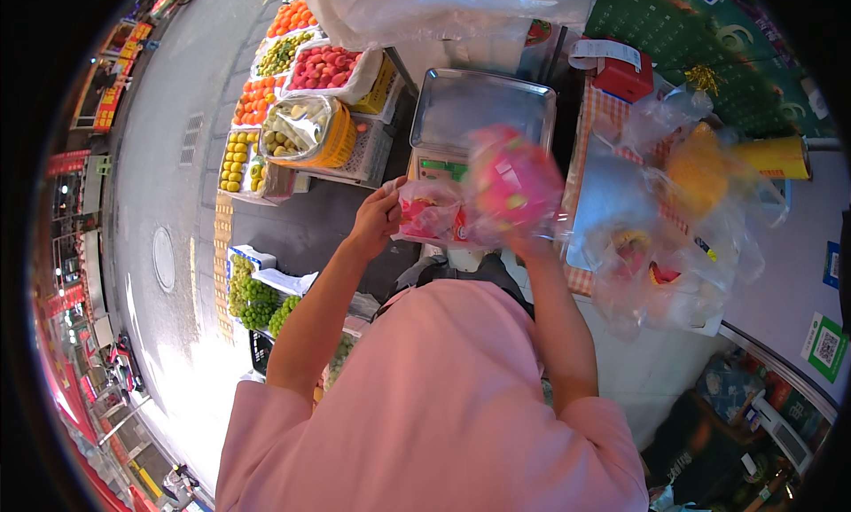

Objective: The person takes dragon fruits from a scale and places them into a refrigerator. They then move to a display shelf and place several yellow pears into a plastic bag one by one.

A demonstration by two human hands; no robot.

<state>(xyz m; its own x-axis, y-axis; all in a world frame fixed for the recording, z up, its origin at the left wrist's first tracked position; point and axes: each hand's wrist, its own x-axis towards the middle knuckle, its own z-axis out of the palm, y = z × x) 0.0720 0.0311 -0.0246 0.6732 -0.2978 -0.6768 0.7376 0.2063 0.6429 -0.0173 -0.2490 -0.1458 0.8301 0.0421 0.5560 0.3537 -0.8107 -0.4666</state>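
My left hand [377, 218] pinches the edge of a thin plastic bag [429, 209] with red printing. At the bag's right side, a bright pink bundle [513, 179] in clear plastic, with green-yellow patches like a dragon fruit, is blurred by motion. My right hand [528, 241] is at its lower edge and seems to hold it; the bundle hides most of the fingers. Just beyond both hands stands a scale with a steel tray [482, 110] and a green-lit display [442, 167]. The bundle overlaps the tray's near right corner in view.
Crates of red fruit [326, 66], oranges [256, 100] and a yellow basket [336, 136] stand front left. Green grapes [259, 302] lie by my left arm. On the right, a checked-cloth table [577, 279] bears bagged fruit [665, 272] and a red receipt printer [623, 78]. Plastic bags [452, 10] hang ahead.
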